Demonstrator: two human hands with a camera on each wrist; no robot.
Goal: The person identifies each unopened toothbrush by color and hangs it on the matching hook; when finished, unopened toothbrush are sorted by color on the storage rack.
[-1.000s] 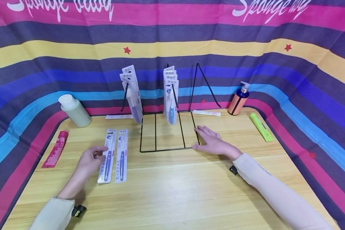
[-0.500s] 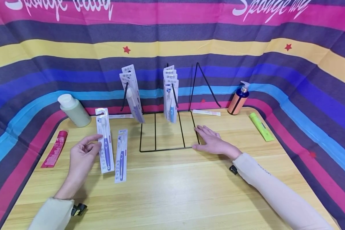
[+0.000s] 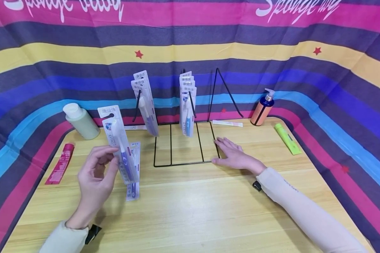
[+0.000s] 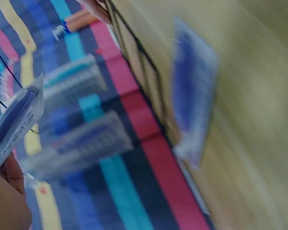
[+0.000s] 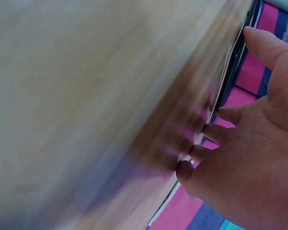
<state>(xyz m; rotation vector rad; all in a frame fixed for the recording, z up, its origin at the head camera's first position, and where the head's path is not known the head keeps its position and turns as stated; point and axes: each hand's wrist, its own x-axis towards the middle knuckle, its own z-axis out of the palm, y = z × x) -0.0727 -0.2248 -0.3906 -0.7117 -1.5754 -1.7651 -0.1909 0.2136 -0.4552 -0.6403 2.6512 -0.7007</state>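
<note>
My left hand [image 3: 96,175] pinches a packaged purple toothbrush [image 3: 120,146] by its left edge, lifted and tilted over the table. Behind and below it a second packaged toothbrush [image 3: 133,191] lies on the wood, partly covered in the head view. The left wrist view shows the held toothbrush pack [image 4: 19,120] at the far left, between thumb and fingers. My right hand [image 3: 235,154] rests with spread fingers at the right side of the black wire rack [image 3: 187,163]. Toothbrush packs hang on the rack's left hook [image 3: 147,105] and middle hook [image 3: 187,109]; its right hook [image 3: 229,93] holds nothing.
At the left are a pale green bottle [image 3: 82,121] and a pink tube [image 3: 60,164]. An orange pump bottle [image 3: 262,109] and a lime green tube [image 3: 287,140] stand or lie at the right. A striped cloth [image 3: 240,35] rises behind the table.
My left hand has picked the left toothbrush pack up off the table, raised it and brought it to the right, over the other pack. The right hand has stayed at the rack.
</note>
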